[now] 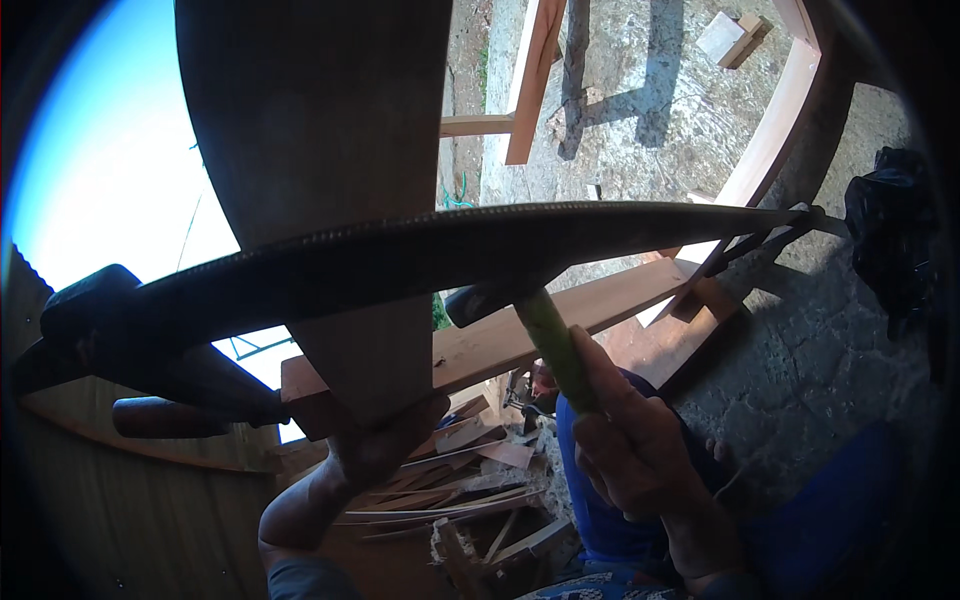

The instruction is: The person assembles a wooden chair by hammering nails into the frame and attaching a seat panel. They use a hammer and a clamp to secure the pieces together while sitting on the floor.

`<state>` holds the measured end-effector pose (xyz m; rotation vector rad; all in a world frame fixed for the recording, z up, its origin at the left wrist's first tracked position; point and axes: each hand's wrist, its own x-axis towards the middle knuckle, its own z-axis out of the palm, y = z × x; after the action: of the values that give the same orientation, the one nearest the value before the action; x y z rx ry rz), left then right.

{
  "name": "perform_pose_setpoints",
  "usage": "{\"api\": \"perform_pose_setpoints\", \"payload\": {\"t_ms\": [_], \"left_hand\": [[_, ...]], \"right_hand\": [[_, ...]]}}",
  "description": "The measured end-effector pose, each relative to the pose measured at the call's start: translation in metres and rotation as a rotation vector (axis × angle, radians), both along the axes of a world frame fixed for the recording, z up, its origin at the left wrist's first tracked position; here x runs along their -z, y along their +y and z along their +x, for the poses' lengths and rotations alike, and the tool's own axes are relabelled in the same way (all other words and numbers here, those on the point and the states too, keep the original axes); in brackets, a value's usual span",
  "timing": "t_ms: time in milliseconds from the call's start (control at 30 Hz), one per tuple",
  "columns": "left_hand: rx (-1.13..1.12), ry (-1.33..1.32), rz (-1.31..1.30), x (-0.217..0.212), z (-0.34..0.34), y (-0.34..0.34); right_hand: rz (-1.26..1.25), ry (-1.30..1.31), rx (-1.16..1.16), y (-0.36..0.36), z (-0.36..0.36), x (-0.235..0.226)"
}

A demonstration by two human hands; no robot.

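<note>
My left hand grips the lower end of a wide dark wooden board that stands upright in front of me. My right hand is closed around the green handle of a hammer, whose dark head sits just under a saw blade. That long toothed saw stretches across the picture, with its dark handle at the left. A lighter plank runs crosswise behind the board and the hammer. What holds the saw up is hidden.
Offcuts and wood strips are piled below the plank. Pale timber frame pieces and a small block lie on stony ground beyond. A black bag sits at the right. A rounded wooden handle pokes out at the left.
</note>
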<state>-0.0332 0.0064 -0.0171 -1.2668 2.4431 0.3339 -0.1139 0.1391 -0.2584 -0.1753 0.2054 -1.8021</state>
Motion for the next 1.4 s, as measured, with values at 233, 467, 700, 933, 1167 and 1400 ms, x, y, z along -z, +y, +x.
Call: {"api": "perform_pose_setpoints", "payload": {"t_ms": [233, 467, 700, 933, 1167, 1400], "left_hand": [[0.076, 0.012, 0.009, 0.000, 0.004, -0.003], [-0.038, 0.053, 0.055, 0.002, -0.007, 0.001], [-0.036, 0.055, 0.017, 0.004, -0.001, 0.001], [-0.045, 0.023, 0.037, 0.001, -0.003, 0.002], [-0.080, 0.040, 0.022, 0.003, -0.006, 0.003], [0.016, 0.041, -0.013, 0.004, 0.005, -0.001]], "right_hand": [[-0.067, 0.105, 0.039, -0.004, 0.004, 0.000], [-0.047, 0.097, 0.126, -0.004, 0.019, -0.002], [-0.003, 0.088, 0.170, -0.004, 0.024, -0.008], [0.058, 0.026, 0.142, 0.002, 0.017, -0.015], [0.091, -0.175, 0.092, 0.004, 0.025, -0.014], [0.169, -0.450, 0.054, 0.005, 0.011, -0.019]]}}
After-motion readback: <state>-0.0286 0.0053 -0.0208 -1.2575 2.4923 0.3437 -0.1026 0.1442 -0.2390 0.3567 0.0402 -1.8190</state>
